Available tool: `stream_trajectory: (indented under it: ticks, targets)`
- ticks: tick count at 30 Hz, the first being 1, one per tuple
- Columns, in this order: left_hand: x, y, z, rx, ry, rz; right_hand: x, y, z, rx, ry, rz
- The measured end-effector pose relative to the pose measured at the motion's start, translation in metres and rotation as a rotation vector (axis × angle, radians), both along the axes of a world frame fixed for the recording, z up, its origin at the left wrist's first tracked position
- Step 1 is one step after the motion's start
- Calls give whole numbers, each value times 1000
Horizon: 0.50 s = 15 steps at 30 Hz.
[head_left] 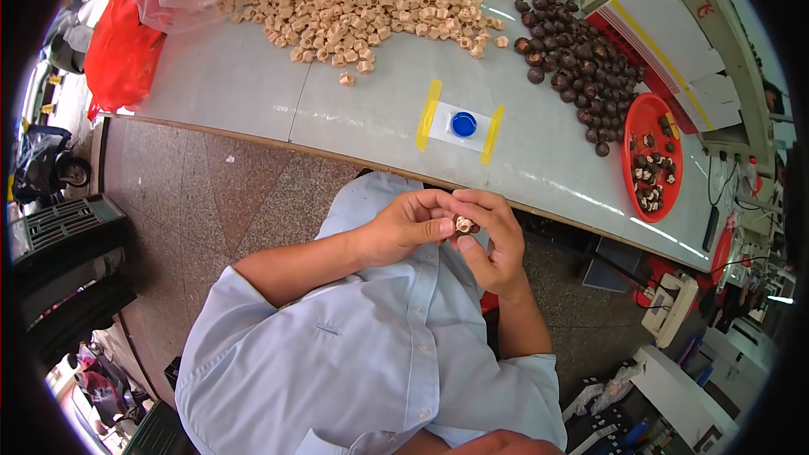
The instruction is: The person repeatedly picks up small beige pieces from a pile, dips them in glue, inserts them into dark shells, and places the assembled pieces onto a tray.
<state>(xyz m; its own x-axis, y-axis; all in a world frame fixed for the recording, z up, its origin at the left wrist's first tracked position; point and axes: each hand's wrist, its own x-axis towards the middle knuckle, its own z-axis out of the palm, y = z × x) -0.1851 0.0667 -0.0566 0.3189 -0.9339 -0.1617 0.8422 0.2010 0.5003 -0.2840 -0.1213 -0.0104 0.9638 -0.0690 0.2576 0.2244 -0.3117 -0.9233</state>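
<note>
Left hand (406,223) and right hand (500,246) pinch one small brown ball (463,225), seemingly half done, pale inside showing. Twelve o'clock, blue cap (463,124); two, red bowl (644,111) of mixed scraps; one, many dark balls (586,67), apparently unopened; eleven, pale pieces (362,4) heaped, looking bare.

Sm. cream & dk-brn pc (464,225), held btwn L grip (411,221) & R grip (497,240).
</note>
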Motion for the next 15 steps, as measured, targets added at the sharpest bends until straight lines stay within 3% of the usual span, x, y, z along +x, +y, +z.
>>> stream_trajectory:
  ticks: [6, 11, 13, 15]
  targets:
    - [-4, -1, 1, 79, -36, -1, 2, 5, -2, 5, -53, -83]
    - [-1, -5, 5, 127, -256, 17, -5, -6, -4, -23, -174, -164]
    - [-2, -4, 23, 228, -515, 112, -20, -25, 9, 24, -140, -258]
    - [10, 4, 23, 322, -1146, 297, -35, -60, 17, 75, -221, -478]
